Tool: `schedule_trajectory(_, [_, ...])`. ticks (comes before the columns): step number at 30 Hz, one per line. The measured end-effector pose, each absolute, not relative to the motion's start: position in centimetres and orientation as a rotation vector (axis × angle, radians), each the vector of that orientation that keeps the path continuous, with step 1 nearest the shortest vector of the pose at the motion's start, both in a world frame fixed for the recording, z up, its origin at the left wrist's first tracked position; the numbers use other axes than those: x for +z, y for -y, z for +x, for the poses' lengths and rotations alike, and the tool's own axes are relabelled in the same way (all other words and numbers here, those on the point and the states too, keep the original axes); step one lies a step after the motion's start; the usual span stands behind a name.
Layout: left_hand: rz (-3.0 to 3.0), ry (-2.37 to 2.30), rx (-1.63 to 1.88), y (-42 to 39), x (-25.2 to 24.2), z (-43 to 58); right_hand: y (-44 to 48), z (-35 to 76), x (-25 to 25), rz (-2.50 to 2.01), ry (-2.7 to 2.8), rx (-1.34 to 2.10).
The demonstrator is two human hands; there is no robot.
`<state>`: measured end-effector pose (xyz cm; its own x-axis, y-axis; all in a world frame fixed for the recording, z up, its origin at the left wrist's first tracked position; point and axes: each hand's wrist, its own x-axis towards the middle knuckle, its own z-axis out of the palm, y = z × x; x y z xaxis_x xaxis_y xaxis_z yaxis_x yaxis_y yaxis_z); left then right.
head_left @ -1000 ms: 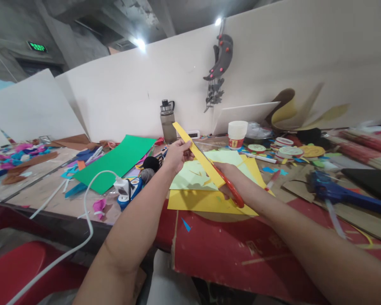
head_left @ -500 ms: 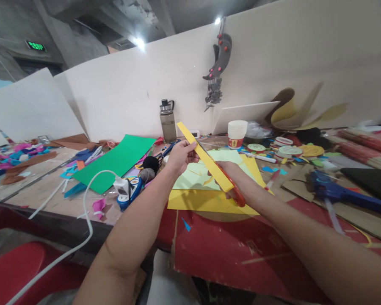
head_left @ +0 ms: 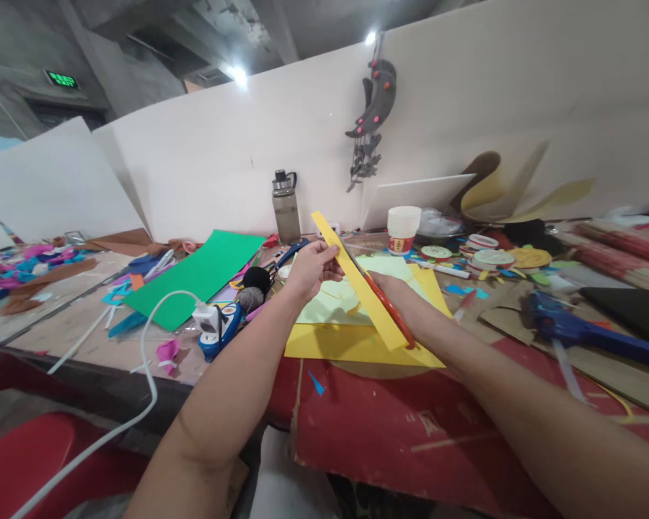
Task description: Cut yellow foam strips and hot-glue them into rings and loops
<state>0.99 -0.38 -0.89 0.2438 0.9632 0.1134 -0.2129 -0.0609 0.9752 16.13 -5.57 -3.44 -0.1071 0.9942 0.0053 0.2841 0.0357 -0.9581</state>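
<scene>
My left hand (head_left: 316, 269) pinches a long yellow strip (head_left: 368, 299) near its upper end and holds it slanted above the table. My right hand (head_left: 392, 295) is closed round the orange-red handles of a pair of scissors (head_left: 390, 306), whose blades point up and left along the strip's right edge. The strip partly hides the right fingers. Below both hands lie a pale green sheet (head_left: 316, 306) and, under it, a yellow sheet (head_left: 319, 342), with thin yellow scraps on top.
A green sheet (head_left: 195, 277) and a blue-and-white power strip (head_left: 221, 331) with a white cable lie to the left. Behind stand a bottle (head_left: 286, 209) and stacked paper cups (head_left: 403, 229). A blue glue gun (head_left: 589, 328) lies right, red cardboard (head_left: 378, 425) in front.
The strip has tilted and shifted slightly right and down, and more of the scissors' handle shows beside it. Both hands keep their holds.
</scene>
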Motion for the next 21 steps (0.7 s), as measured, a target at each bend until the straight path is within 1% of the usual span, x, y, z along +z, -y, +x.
schedule_trajectory(8, [1.243,-0.802,1.139,0.4,-1.0,1.1,6.2,16.0,-2.5,-1.350,1.418,1.199])
schedule_trajectory(15, [1.230,-0.807,1.134,0.3,-0.7,0.9,5.9,16.2,-2.7,-1.418,1.414,1.183])
schedule_trajectory(18, [1.194,-0.823,1.199,0.1,-0.5,0.6,5.7,16.0,-3.0,-1.422,1.421,1.204])
schedule_trajectory(21, [1.166,-0.839,1.276,-0.2,-0.4,0.3,6.0,15.6,-3.0,-1.404,1.340,1.325])
